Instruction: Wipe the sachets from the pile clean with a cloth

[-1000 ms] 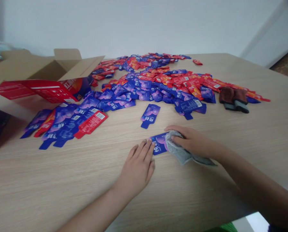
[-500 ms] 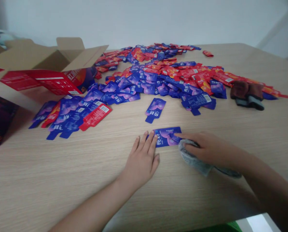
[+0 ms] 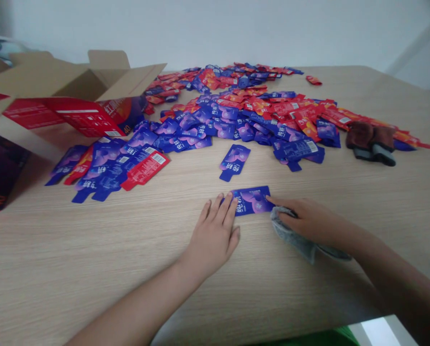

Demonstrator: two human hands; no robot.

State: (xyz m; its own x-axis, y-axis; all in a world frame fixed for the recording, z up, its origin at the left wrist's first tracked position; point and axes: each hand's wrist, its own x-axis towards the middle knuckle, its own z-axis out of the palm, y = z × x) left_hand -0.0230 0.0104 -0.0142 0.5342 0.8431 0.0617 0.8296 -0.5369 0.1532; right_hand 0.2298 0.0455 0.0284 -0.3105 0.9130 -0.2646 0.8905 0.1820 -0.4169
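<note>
A blue-purple sachet (image 3: 253, 201) with white lettering lies flat on the table in front of me. My left hand (image 3: 215, 235) rests flat with its fingers stretched over the sachet's left end, pressing it to the wood. Bunched under the fingers of my right hand (image 3: 308, 218) is a grey cloth (image 3: 294, 238). My right index fingertip touches the sachet's right edge. Just beyond, a second blue sachet (image 3: 235, 161) lies by itself. To the left, several blue sachets and a red sachet (image 3: 146, 168) overlap in a row.
Behind lies a long heap of blue and red sachets (image 3: 218, 122). Open cardboard boxes (image 3: 92, 115) stand at the left. Brown-and-grey folded fabric (image 3: 371, 142) sits at the right. A lone red sachet (image 3: 313, 80) lies far back. The table's front edge shows below.
My right index finger has slid from the sachet's face out to its right edge, the cloth moving slightly right with it. My left hand stays on the left end. The view has shifted slightly.
</note>
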